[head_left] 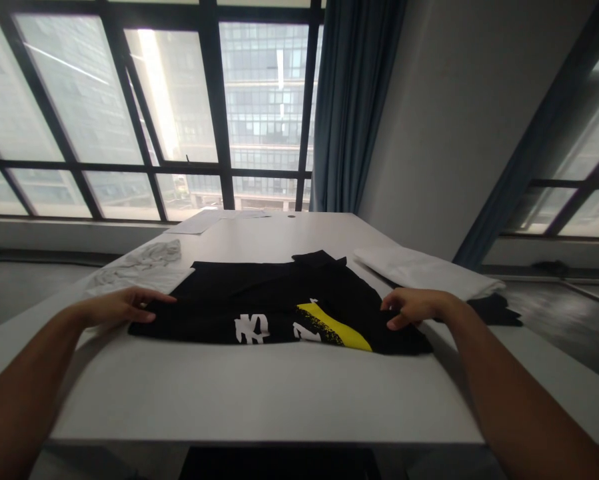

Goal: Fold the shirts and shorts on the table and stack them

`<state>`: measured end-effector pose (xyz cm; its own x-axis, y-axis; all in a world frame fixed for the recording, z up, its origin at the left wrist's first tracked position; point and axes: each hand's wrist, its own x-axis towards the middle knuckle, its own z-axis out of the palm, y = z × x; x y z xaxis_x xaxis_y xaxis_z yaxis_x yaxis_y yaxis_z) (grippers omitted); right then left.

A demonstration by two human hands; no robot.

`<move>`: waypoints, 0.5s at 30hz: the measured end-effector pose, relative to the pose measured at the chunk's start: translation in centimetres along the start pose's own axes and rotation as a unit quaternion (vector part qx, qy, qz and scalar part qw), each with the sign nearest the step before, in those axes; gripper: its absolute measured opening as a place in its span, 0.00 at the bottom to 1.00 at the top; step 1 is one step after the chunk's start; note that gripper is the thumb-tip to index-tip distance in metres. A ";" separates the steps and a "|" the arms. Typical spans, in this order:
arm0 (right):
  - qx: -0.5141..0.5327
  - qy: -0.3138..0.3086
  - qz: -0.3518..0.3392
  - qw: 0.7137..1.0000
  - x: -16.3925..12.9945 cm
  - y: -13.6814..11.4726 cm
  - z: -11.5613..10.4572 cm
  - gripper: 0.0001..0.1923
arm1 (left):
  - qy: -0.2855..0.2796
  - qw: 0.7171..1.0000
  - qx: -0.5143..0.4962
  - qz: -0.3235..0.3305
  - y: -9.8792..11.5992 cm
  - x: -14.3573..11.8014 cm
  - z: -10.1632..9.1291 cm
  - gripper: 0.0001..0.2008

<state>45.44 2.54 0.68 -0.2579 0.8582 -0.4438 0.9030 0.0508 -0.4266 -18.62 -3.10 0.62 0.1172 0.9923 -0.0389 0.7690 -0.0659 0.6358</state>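
On the white table (259,393), head view: black tee (279,300) lying mostly flat in the middle, white print and a yellow patch near the front edge. Left hand (122,307) pinching the tee's left edge, fingers curled onto the cloth. Right hand (412,308) gripping the right edge, thumb under, fingers on top. Grey garment (144,260) crumpled just left of the tee, folded white cloth (419,270) to the right, dark cloth (494,310) beyond that. Papers (204,221) at the far end by the window (179,107). Blue curtain (354,100) behind.
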 end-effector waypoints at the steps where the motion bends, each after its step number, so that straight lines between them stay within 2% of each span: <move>1: -0.015 0.022 -0.015 1.000 0.1 -0.3 0.1 0.36 | -0.018 1.000 -0.018 -0.001 0.0 0.3 0.2 0.32; 3: -0.040 0.054 -0.060 0.996 0.5 -1.2 0.5 0.36 | -0.016 0.998 -0.056 -0.014 0.1 1.1 1.0 0.37; 6: -0.068 0.066 -0.126 0.987 1.1 -2.6 1.3 0.24 | 0.015 0.995 -0.093 -0.021 0.5 2.1 2.0 0.46; 9: -0.073 0.058 -0.164 0.982 1.2 -3.2 1.5 0.15 | 0.033 0.992 -0.123 0.022 0.7 1.9 1.8 0.47; 12: -0.016 0.034 -0.170 0.985 1.1 -2.7 1.1 0.17 | 0.073 0.987 -0.127 0.062 0.2 1.3 0.8 0.45; 13: 0.009 0.051 -0.171 0.984 1.2 -2.4 0.9 0.19 | 0.079 0.987 -0.122 0.068 -0.1 1.2 0.4 0.45; 15: 0.038 0.141 -0.158 0.977 1.8 -1.7 0.6 0.21 | 0.068 0.991 -0.094 0.061 -0.6 1.1 0.0 0.47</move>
<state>43.25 3.69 0.16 -0.4054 0.9128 -0.0499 0.7621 0.3074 -0.5699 -18.91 -1.95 0.17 0.1075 0.9839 0.1430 0.6227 -0.1788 0.7618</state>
